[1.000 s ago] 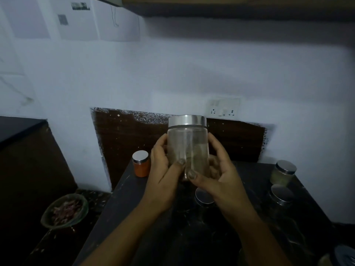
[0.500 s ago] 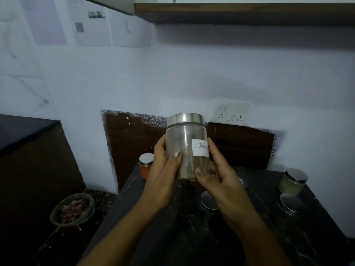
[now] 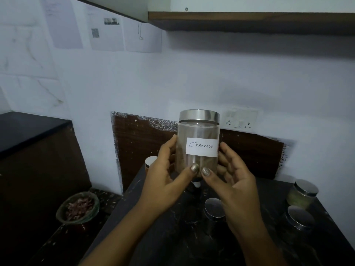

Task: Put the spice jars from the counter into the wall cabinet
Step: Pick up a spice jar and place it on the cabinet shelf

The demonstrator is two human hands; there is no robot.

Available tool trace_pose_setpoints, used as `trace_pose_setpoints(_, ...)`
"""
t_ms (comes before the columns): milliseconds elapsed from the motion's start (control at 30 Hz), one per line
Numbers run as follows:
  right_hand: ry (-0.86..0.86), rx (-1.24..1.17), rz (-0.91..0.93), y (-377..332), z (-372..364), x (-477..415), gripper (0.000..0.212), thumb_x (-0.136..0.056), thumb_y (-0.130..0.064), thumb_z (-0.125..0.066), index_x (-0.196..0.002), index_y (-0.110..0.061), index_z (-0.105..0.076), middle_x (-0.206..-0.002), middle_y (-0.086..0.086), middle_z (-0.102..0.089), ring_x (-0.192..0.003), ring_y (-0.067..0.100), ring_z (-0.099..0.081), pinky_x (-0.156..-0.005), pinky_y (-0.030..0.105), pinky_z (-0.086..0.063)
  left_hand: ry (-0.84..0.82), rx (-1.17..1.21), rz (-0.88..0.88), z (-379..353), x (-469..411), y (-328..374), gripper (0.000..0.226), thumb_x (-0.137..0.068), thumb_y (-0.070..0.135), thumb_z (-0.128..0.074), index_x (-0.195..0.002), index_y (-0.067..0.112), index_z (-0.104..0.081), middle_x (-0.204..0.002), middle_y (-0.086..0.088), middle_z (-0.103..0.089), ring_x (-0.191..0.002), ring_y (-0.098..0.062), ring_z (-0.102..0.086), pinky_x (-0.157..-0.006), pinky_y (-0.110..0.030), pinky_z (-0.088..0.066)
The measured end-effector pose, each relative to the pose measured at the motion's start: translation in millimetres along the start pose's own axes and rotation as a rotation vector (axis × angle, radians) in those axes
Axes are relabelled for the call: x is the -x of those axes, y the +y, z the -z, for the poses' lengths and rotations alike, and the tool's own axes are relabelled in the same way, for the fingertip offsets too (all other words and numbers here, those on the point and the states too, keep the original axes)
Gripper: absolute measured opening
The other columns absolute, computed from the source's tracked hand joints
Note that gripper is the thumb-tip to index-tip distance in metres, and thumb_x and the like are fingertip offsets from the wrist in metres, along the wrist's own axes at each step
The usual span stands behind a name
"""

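Observation:
I hold a clear glass jar [image 3: 197,131] with a steel lid upright above the dark counter [image 3: 172,237]. Its white label reads "Cinnamon" and faces me. My left hand [image 3: 163,179] grips its left side and my right hand [image 3: 232,185] cups its right side, both thumbs on its lower front. Three steel-lidded jars stand on the counter: one in the middle [image 3: 214,210], one at the right [image 3: 302,193], one in front of that [image 3: 298,217]. Another jar [image 3: 149,162] peeks out behind my left hand. The wall cabinet's underside [image 3: 249,22] runs along the top.
A green bowl [image 3: 78,208] with reddish bits sits low at the left, beside a dark side cabinet [image 3: 34,150]. A wall socket plate [image 3: 239,120] is behind the jar. Papers [image 3: 107,33] hang on the white wall at upper left.
The jar has turned in my hands so that its "Cinnamon" label now faces me fully. My view has tilted up, showing more of the cabinet's underside.

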State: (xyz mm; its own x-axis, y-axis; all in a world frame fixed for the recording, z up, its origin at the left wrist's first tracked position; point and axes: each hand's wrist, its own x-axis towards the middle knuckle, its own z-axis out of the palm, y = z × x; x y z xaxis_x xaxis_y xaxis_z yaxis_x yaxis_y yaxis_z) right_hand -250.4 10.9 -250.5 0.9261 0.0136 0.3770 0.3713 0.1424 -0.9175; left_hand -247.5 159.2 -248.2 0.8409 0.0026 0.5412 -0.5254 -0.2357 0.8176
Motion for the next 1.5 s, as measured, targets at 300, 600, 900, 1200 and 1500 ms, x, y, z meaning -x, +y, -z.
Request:
trace_pose_setpoints(300,-0.023,0.017,0.053,3,0,-29,0.074,-0.065,-0.005,-0.074,-0.127,-0.035,-0.046,-0.124,-0.012,-0.059,-0.108,-0.003,-0.059,-0.076,0.012,-0.052,0.082,-0.161,-0.091,1,-17,-9,0.074,-0.078,0.048,-0.052,-0.142,0.019,-0.032,-0.117,0.006,-0.051,-0.113,-0.010,-0.054,-0.092,-0.032,-0.052)
trace_pose_setpoints(600,-0.056,0.156,0.243,-32,-6,-108,0.077,-0.064,-0.022,-0.073,-0.129,-0.044,-0.038,-0.119,-0.013,-0.059,-0.103,0.004,-0.062,-0.078,0.019,-0.054,0.123,-0.263,-0.287,11,-99,15,0.069,-0.076,0.051,-0.058,-0.136,0.046,-0.024,-0.123,0.031,-0.042,-0.116,0.009,-0.046,-0.087,-0.004,-0.040)
trace_pose_setpoints(900,-0.015,0.340,0.496,-87,-39,-221,0.075,-0.077,-0.025,-0.070,-0.142,-0.034,-0.032,-0.118,-0.022,-0.051,-0.107,0.006,-0.057,-0.071,0.009,-0.049,0.174,-0.254,-0.383,38,-216,52,0.057,-0.075,0.057,-0.053,-0.117,0.070,-0.016,-0.109,0.059,-0.032,-0.104,0.027,-0.042,-0.076,0.006,-0.036)
trace_pose_setpoints(1200,0.040,0.392,0.643,-124,-74,-331,0.072,-0.080,-0.023,-0.070,-0.143,-0.031,-0.034,-0.125,-0.011,-0.057,-0.106,0.007,-0.061,-0.081,0.012,-0.052,0.186,-0.285,-0.465,71,-336,65,0.072,-0.084,0.039,-0.061,-0.142,0.042,-0.017,-0.108,0.032,-0.049,-0.101,0.003,-0.055,-0.079,-0.016,-0.049)
trace_pose_setpoints(1500,0.133,0.775,0.684,-130,-105,-409,0.058,-0.080,-0.044,-0.064,-0.132,-0.033,-0.042,-0.115,-0.009,-0.064,-0.098,0.015,-0.063,-0.085,0.039,-0.052,0.120,-0.369,-0.379,92,-422,47,0.061,-0.095,0.016,-0.047,-0.146,0.025,-0.017,-0.140,-0.001,-0.046,-0.123,-0.017,-0.049,-0.105,-0.041,-0.041)
